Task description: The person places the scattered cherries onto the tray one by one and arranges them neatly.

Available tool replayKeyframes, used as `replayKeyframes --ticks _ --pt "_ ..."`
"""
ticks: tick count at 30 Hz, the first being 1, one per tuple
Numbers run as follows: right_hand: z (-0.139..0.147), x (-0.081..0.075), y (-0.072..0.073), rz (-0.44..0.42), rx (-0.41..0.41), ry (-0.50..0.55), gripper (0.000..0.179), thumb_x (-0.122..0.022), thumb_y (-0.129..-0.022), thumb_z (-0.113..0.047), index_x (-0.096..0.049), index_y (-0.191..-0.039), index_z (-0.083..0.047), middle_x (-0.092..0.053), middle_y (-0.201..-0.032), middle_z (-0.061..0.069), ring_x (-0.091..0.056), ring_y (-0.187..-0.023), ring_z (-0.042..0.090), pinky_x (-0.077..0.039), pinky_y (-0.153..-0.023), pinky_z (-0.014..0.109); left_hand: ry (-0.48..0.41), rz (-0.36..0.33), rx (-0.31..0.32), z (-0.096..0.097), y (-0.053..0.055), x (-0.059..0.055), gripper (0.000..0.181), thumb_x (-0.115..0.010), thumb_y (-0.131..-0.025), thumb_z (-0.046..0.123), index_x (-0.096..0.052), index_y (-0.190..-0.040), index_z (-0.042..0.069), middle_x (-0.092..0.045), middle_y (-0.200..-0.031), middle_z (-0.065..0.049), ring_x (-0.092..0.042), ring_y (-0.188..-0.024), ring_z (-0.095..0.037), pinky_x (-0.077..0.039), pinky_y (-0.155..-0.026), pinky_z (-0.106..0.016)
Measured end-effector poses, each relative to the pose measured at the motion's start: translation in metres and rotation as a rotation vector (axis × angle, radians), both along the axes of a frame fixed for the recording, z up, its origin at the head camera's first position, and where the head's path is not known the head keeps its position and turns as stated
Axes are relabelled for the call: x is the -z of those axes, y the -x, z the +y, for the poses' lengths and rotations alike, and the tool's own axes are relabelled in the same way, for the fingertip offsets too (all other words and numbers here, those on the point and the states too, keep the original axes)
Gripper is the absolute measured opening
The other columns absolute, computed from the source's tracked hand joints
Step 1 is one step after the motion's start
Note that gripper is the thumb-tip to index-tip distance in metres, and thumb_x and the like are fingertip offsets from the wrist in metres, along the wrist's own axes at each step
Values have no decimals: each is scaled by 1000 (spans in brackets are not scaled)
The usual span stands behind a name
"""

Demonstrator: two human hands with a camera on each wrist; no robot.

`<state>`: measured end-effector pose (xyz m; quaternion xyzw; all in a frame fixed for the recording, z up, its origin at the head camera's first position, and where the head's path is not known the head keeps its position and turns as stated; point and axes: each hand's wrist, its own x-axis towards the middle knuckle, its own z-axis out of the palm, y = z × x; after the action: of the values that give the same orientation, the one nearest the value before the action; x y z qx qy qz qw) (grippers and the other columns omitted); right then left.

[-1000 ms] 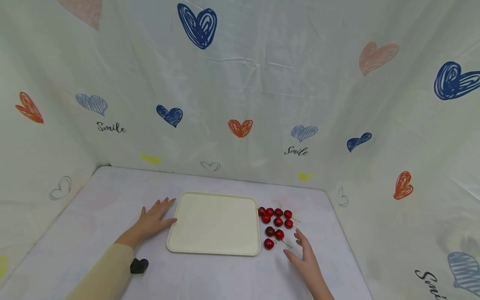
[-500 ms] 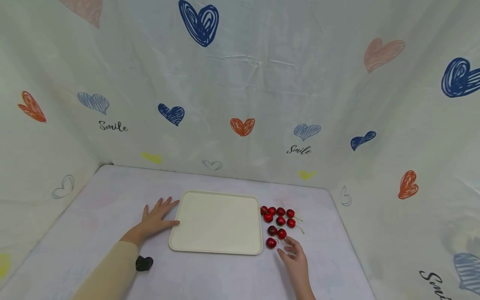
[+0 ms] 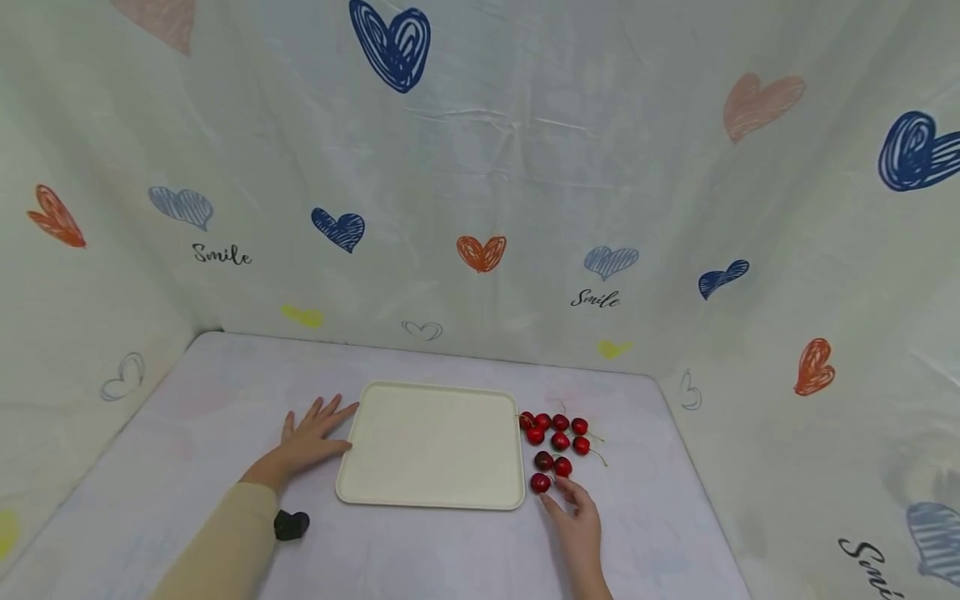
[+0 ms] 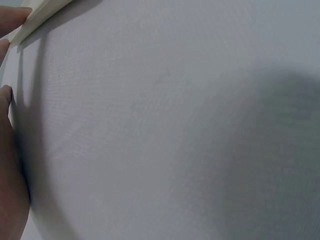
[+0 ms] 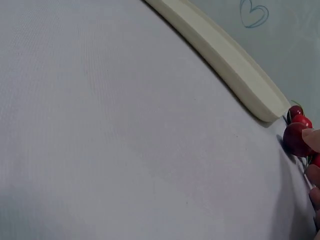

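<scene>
Change: the right hand (image 3: pixel 576 521) has crept forward since a second ago; its fingertips now touch the nearest cherry (image 3: pixel 540 482).
Right hand: fingers loosely apart, nothing gripped yet.
Left hand (image 3: pixel 309 438): flat, fingers spread, steadying the tray (image 3: pixel 431 446) edge.
Cherries (image 3: pixel 557 443): just beyond the right fingertips, on the tabletop (image 3: pixel 420 550).
Advice: pinch one cherry gently, minding stems.

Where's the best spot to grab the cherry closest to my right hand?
Pinch the nearest cherry by its round body, coming from the near side with the right hand. Its stem isn't clearly visible, and the tray sits close on its left.
</scene>
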<state>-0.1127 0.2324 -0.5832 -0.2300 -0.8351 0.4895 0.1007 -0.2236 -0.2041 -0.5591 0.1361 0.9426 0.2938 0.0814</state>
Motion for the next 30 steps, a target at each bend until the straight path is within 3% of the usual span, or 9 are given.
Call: replayKeyframes --ticks 5,14,24,30 --pt "-5 1 3 32 23 -87 37 -79 -79 -12 -70 -115 -6 -65 -122 14 -52 -112 30 -38 -98 51 -10 -1 -5 1 1 0 72 -67 -84 40 -44 -146 11 -23 -155 -25 -8 -142 -51 10 -103 -72" --pt "-21 -3 10 28 123 -179 43 -83 -77 -30 -73 -111 -6 -68 -111 14 -51 -110 35 -28 -94 56 -5 10 -11 2 0 1 71 -67 -84 37 -44 -146 11 -23 -155 -25 -8 -142 -51 10 -103 -72" --pt "-27 -5 15 -28 168 -224 47 -84 -77 -33 -73 -112 -5 -67 -104 13 -51 -106 35 -27 -90 55 -5 8 -17 3 0 1 71 -66 -84 37 -44 -147 12 -23 -156 -24 -8 -142 -50 11 -103 -72" --pt "-27 -1 15 66 189 -193 39 -85 -75 -25 -74 -106 -4 -67 -92 8 -54 -95 29 -29 -84 50 9 13 -24 1 0 4 71 -66 -84 36 -44 -146 12 -24 -155 -24 -9 -142 -50 10 -103 -72"
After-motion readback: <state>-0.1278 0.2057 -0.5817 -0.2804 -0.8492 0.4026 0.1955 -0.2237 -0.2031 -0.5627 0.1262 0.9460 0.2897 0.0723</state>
